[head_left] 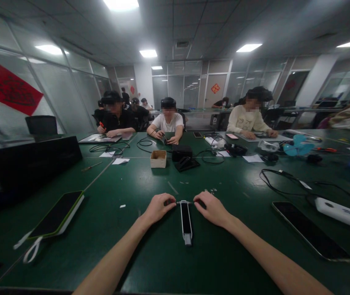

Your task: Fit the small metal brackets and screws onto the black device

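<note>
My left hand point(159, 208) has its thumb and fingers pinched at the left end of a thin metal rod point(178, 202). The rod crosses the far end of a narrow black device with a white frame point(186, 221), which lies lengthwise on the green table point(150, 262). A grey-white tip point(187, 239) sits at the device's near end. On the other side, the fingertips of my right hand point(211, 208) are drawn together at the rod's right end; their exact contact is too small to make out. Several small pale rings point(212, 190) lie just beyond my right hand.
A power bank-like slab with a strap point(56, 215) lies left; a phone point(310, 229) and a white power strip point(344, 215) lie right. Ahead stand a small open cardboard box point(158, 159) and a black case point(181, 153). Cables run across the table; several people sit opposite.
</note>
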Tool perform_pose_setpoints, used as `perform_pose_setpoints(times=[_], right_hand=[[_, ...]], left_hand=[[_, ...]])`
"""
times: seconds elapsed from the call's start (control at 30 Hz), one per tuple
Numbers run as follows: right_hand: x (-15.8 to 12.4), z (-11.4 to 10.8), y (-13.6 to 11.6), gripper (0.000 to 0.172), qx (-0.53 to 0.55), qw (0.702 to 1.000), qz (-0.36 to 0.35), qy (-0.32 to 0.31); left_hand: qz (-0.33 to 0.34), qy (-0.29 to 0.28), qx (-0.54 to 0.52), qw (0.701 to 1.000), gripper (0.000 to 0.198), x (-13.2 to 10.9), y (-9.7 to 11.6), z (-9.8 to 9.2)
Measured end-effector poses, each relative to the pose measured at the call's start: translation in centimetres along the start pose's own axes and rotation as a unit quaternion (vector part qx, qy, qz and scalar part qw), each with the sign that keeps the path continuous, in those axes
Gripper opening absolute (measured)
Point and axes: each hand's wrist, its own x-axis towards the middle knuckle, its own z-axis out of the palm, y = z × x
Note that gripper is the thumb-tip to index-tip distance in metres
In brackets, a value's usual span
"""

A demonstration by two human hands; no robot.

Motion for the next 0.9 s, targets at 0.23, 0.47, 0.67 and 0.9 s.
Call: perform_pose_setpoints(times=[0.23, 0.47, 0.67, 0.9], right_hand=[[0.13, 0.57, -0.04, 0.020, -0.005, 1.000, -0.004, -0.027], [0.19, 0.77, 0.06, 0.019, -0.004, 1.000, -0.009, -0.027], [0.22, 0.79, 0.06, 0.018, -0.019, 0.999, -0.010, -0.025], [0.30, 0.96, 0.14, 0.018, -0.017, 1.000, -0.018, -0.015]], left_hand=[[-0.007, -0.006, -0.013, 1.000, 0.012, 0.12, 0.37, 0.11], [-0.001, -0.004, -0.028, 1.000, 0.011, 0.17, 0.54, 0.16], [-0.006, 0.001, -0.031, 1.000, 0.012, 0.20, 0.62, 0.21], [0.011, 0.005, -0.019, 1.000, 0.011, 0.31, 0.29, 0.59]])
